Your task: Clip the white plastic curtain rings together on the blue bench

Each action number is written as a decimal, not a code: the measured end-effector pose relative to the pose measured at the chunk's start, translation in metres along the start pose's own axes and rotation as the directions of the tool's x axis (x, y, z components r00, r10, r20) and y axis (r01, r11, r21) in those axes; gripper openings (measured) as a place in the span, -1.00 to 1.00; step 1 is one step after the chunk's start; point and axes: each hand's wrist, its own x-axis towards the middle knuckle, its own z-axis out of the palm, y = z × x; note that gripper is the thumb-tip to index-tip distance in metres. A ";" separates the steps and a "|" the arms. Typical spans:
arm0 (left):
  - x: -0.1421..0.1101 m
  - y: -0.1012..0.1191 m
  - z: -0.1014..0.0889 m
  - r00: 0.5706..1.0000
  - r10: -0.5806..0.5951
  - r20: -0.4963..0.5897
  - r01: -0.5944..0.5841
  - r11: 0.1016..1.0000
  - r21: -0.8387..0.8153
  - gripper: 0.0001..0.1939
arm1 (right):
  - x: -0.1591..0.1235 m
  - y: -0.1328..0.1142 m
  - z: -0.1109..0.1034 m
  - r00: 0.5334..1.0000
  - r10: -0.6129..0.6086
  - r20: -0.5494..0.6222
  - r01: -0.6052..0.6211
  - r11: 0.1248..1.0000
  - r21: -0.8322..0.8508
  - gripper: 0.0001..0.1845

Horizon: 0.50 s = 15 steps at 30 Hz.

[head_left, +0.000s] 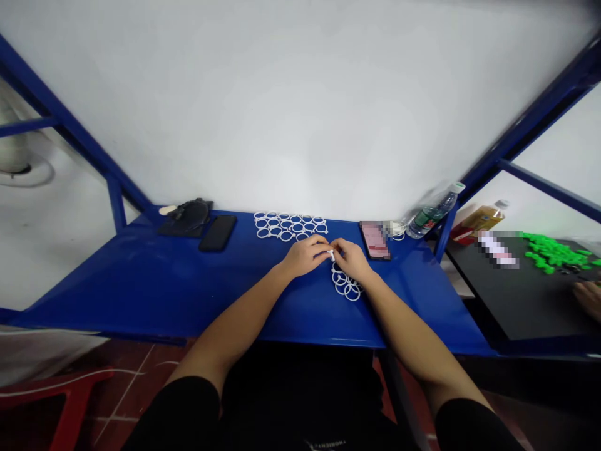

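My left hand (304,255) and my right hand (351,258) meet over the blue table, fingertips close together. Between them is a small white plastic ring (331,255), seen nearly edge-on and pinched by the fingers of both hands. Just below my right hand lies a loose cluster of white rings (346,287), some overlapping, partly hidden by the hand and wrist. Beyond my left hand, several white rings with small knobs (286,224) are laid flat in rows near the wall. The fingertips cover part of the held ring.
A black phone (218,233) and a dark pouch (188,216) lie at the left. To the right are a lit phone (376,240), a white cable (398,230) and a plastic bottle (432,214). Another person's hand (588,298) rests by green pieces (554,252) on a black table (521,300).
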 end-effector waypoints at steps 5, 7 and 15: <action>0.000 0.001 0.000 0.996 -0.085 0.015 0.085 0.996 0.010 -0.84 | -0.001 0.001 0.001 0.999 -0.027 -0.030 0.026 1.000 -0.013 -0.83; 0.000 -0.003 0.000 0.992 -0.127 0.023 0.126 0.991 0.055 -0.83 | -0.001 0.001 -0.001 0.997 -0.017 -0.070 0.019 0.999 0.027 -0.81; -0.001 -0.009 0.002 0.999 -0.049 -0.012 0.050 0.991 0.121 -0.80 | -0.002 -0.004 -0.004 0.996 -0.088 0.007 0.087 0.988 0.130 -0.77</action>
